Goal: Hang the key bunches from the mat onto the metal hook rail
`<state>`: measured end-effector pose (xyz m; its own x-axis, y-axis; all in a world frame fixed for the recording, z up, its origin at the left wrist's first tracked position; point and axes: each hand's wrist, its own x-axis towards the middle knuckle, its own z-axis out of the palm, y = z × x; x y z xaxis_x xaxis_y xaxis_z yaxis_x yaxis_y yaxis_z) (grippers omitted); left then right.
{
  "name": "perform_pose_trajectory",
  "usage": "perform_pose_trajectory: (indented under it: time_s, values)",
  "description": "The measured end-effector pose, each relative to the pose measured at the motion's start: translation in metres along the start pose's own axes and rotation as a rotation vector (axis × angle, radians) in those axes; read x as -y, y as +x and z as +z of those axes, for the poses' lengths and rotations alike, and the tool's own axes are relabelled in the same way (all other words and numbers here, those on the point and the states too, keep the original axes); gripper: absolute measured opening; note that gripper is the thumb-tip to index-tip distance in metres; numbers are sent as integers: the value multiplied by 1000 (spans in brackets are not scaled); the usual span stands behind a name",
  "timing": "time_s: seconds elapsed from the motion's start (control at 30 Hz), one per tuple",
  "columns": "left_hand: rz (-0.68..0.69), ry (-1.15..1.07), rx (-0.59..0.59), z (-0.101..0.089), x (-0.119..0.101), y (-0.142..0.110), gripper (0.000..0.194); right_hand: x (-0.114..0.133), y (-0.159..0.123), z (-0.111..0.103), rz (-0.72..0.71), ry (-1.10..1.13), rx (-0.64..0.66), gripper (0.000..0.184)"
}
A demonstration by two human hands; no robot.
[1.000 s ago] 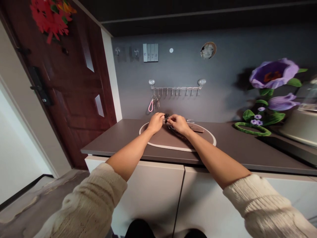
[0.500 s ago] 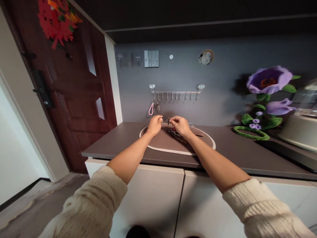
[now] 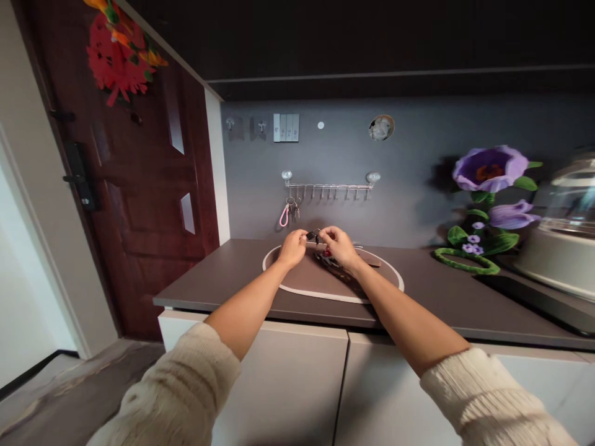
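Since a second ago, our fingertips (image 3: 302,235) are drawing slightly apart, and a thin metal ring (image 3: 318,231) is now showing between them. Our left hand (image 3: 292,248) is pinching a small black fob (image 3: 311,235); our right hand (image 3: 338,246) is gripping the ring with curling fingers. Both forearms (image 3: 258,297) are stretching forward and converging, holding the fob above the brown oval mat (image 3: 302,275), below the hook rail (image 3: 330,186).

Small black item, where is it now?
In the head view, the small black item is near centre, at the fingertips of the left hand, left of the right hand, below the hook rail.
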<state>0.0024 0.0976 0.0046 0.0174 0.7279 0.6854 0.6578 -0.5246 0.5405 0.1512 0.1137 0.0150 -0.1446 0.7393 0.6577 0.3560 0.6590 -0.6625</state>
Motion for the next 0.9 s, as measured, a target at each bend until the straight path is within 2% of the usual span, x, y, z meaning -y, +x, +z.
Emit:
perform_pose_trajectory:
  time_s: [0.2,0.3,0.47,0.63,0.77,0.9]
  values:
    - [58,77,107,2,-1,-4,24,-3,2,0,-112,-117,-23,20]
    - [40,120,79,1,-1,-6,24,-2,3,0,-146,-179,-37,18]
    - [-91,208,3,-2,0,-5,25,1,9,0,-171,-268,-61,17]
    - [-216,279,11,-4,2,-4,27,7,24,4,-119,-288,-67,17]
    - [-310,336,110,-5,3,-5,33,18,45,9,-51,-267,-88,17]
    - [-339,357,185,-4,3,-6,31,30,73,16,17,-253,-156,17]
